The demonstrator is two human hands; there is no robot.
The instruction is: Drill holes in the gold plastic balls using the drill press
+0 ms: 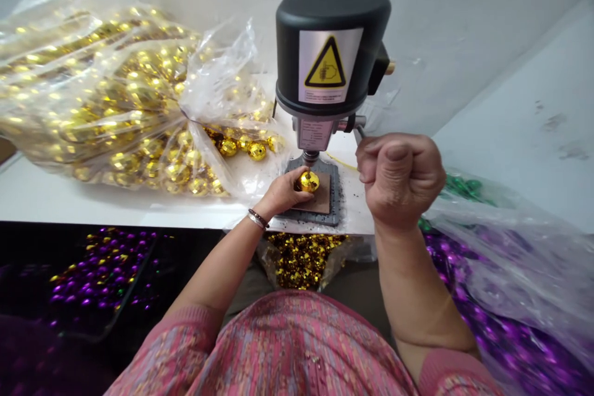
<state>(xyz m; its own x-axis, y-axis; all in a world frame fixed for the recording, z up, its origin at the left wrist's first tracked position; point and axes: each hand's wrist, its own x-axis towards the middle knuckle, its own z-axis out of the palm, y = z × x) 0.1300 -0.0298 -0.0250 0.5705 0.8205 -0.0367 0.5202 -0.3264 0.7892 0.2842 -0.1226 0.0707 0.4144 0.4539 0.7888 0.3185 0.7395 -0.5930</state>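
A small bench drill press [330,43] with a black motor cover and a yellow warning label stands on a white table [55,195]. My left hand [283,193] pinches a gold faceted ball [309,181] and holds it on the brown pad of the drill's base [325,201], right under the spindle. My right hand [399,176] is a closed fist around the drill's feed lever [359,130], which pokes out from the machine's right side.
A big clear plastic bag of gold balls [106,93] lies open on the table to the left. A smaller bag of gold balls [301,260] hangs below the table edge. Purple balls [102,272] fill a tray at lower left. A bag with purple and green balls [501,284] lies right.
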